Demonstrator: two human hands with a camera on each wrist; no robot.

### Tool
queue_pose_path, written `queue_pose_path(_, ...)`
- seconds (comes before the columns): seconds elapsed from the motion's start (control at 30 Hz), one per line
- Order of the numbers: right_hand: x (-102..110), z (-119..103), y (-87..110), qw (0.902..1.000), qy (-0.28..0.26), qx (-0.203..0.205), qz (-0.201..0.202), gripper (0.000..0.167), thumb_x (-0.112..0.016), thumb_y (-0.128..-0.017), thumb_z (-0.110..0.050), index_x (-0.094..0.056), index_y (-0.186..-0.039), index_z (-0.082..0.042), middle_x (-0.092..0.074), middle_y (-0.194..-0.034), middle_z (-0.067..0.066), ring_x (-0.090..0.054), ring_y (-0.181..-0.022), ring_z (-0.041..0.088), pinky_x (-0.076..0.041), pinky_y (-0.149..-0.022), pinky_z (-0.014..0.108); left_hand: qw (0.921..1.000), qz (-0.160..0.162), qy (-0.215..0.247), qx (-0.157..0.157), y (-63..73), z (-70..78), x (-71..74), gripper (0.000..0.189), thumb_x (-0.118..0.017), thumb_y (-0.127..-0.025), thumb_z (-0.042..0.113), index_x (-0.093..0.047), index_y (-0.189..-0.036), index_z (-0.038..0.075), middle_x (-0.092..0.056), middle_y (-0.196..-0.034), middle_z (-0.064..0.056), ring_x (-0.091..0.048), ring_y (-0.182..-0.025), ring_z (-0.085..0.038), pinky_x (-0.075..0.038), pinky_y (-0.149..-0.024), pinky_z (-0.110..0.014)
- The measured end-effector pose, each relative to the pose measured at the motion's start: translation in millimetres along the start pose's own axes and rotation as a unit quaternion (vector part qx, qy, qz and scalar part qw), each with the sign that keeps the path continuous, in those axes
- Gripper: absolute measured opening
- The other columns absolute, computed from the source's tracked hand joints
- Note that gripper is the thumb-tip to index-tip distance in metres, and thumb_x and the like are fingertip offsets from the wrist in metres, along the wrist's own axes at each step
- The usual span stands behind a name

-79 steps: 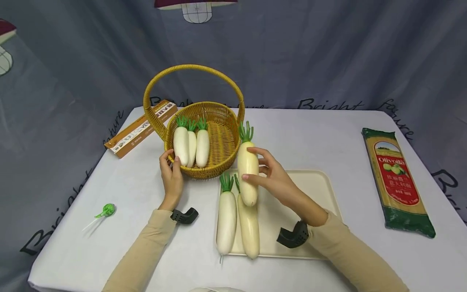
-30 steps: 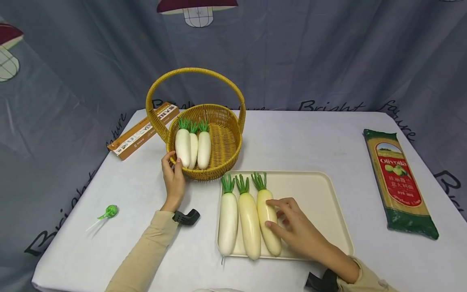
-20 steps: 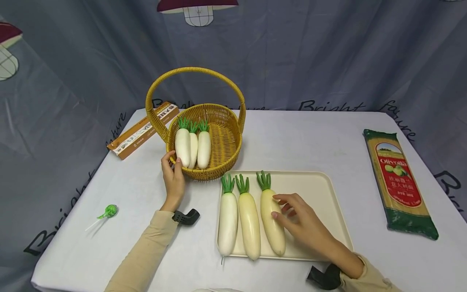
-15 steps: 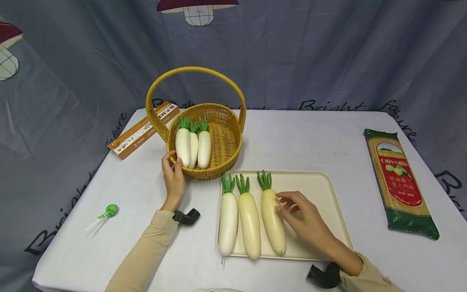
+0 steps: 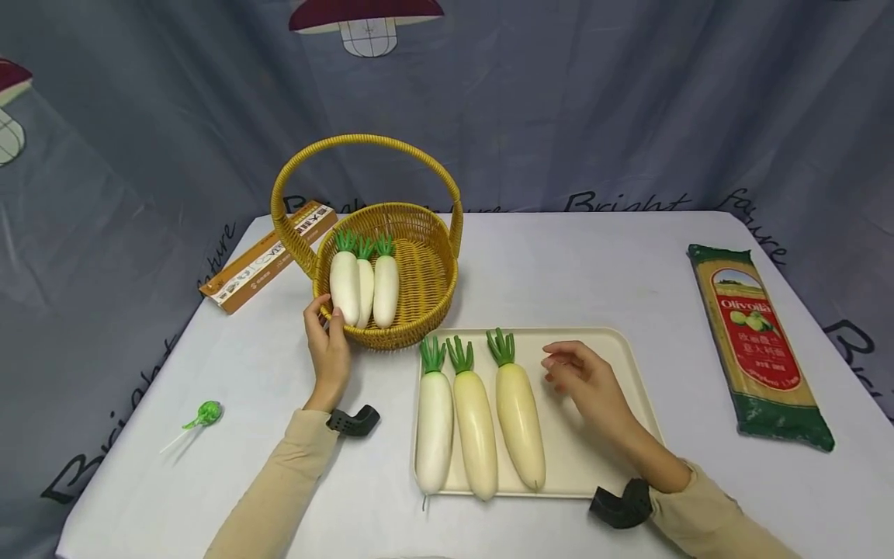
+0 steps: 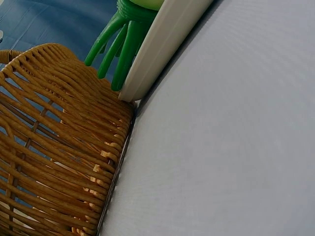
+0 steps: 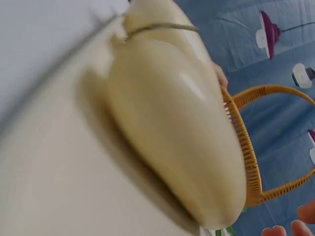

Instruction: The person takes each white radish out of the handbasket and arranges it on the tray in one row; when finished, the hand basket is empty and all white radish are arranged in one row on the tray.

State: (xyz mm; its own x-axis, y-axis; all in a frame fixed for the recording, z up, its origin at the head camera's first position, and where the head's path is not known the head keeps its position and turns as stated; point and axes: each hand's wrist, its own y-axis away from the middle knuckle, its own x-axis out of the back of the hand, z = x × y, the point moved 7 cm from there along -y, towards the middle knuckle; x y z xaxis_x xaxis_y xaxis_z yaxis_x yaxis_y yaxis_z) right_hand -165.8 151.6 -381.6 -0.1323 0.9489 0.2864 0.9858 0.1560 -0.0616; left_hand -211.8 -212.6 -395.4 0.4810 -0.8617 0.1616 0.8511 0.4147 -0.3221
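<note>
My left hand grips the near-left rim of a woven basket, which has a tall arched handle. Three white radishes with green tops lean side by side within it. On a cream tray lie three longer radishes in a row: a white radish at the left, a pale yellow radish in the middle and another yellow radish at the right. Over the tray, just right of that last radish, hovers my right hand, fingers loosely bent and holding nothing. Its fingertips show at the right wrist view's corner.
Behind the basket's left side lies a long brown box. A green-wrapped lollipop is on the white tablecloth at the left. A pasta packet lies at the far right. Grey curtain hangs behind the table.
The right hand has set the third radish on the tray, shifted it slightly right and let go. Now it has lifted away to the right. The left hand stays on the basket.
</note>
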Motion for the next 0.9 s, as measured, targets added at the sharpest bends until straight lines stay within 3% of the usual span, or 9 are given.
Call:
queue_pose_path(0.1,-5,4,-13.1,0.9973,-0.043,-0.056,-0.022,0.031,-0.046,-0.093,-0.014,-0.046,-0.118,0.005,-0.060,-0.096,0.005,-0.059,-0.082,0.007,-0.051,-0.071,0.026,1.0000,0.001,-0.001,0.007,0.8,0.1,1.9,0.035,-0.037,-0.096,0.017,-0.036,-0.128,0.002,-0.036,-0.135,-0.015,-0.035,-0.123,-0.024,-0.026,-0.102,-0.040)
queue_pose_path(0.2,-16,7,-31.6,0.9843,-0.119,-0.115,-0.061,0.032,-0.047,-0.094,-0.020,-0.045,-0.119,0.001,-0.059,-0.097,0.000,-0.060,-0.085,0.008,-0.050,-0.075,0.026,0.9999,-0.002,0.005,0.010,2.9,7.8,2.9,0.036,-0.036,-0.096,0.012,-0.035,-0.128,-0.002,-0.035,-0.135,-0.019,-0.034,-0.124,-0.029,-0.025,-0.103,-0.043)
queue_pose_path(0.37,-46,-5,-65.1,0.9473,-0.218,-0.181,-0.149,0.035,-0.051,-0.092,-0.025,-0.043,-0.120,-0.006,-0.059,-0.109,0.005,-0.059,-0.099,0.017,-0.048,-0.087,0.030,1.0000,-0.004,0.006,0.005,7.9,28.8,2.6,0.036,-0.036,-0.095,0.007,-0.033,-0.127,-0.008,-0.034,-0.134,-0.025,-0.034,-0.122,-0.034,-0.026,-0.101,-0.047)
queue_pose_path(0.5,-77,-31,-87.9,0.9213,-0.269,-0.181,-0.216,0.050,-0.043,-0.095,-0.026,-0.029,-0.138,-0.004,-0.043,-0.135,0.018,-0.045,-0.123,0.029,-0.036,-0.103,0.037,1.0000,-0.005,0.004,0.005,9.6,34.2,2.1,0.036,-0.036,-0.095,0.007,-0.034,-0.127,-0.009,-0.034,-0.133,-0.026,-0.035,-0.121,-0.034,-0.027,-0.100,-0.045)
queue_pose_path(0.6,-102,-48,-103.7,0.8956,-0.325,-0.175,-0.249,0.053,-0.039,-0.097,-0.023,-0.020,-0.143,-0.005,-0.031,-0.143,0.021,-0.033,-0.132,0.031,-0.028,-0.108,0.038,0.9999,-0.007,0.007,0.005,9.8,35.1,1.6,0.036,-0.036,-0.095,0.007,-0.033,-0.127,-0.009,-0.033,-0.134,-0.027,-0.035,-0.120,-0.033,-0.027,-0.099,-0.045)
queue_pose_path(0.73,-130,-61,-123.4,0.8718,-0.383,-0.175,-0.251,0.052,-0.039,-0.097,-0.023,-0.020,-0.143,-0.007,-0.027,-0.146,0.022,-0.030,-0.134,0.030,-0.028,-0.109,0.036,0.9999,-0.009,0.007,0.002,8.9,36.0,0.6,0.036,-0.036,-0.095,0.008,-0.034,-0.127,-0.009,-0.033,-0.134,-0.027,-0.034,-0.121,-0.033,-0.026,-0.100,-0.046)
queue_pose_path(0.9,-155,-63,-145.3,0.8612,-0.425,-0.190,-0.203,0.054,-0.043,-0.096,-0.027,-0.023,-0.142,-0.008,-0.025,-0.146,0.023,-0.032,-0.132,0.032,-0.031,-0.107,0.036,1.0000,-0.009,0.003,0.002,8.0,36.1,-0.2,0.035,-0.037,-0.095,0.008,-0.034,-0.126,-0.008,-0.034,-0.134,-0.025,-0.034,-0.122,-0.033,-0.026,-0.101,-0.046)
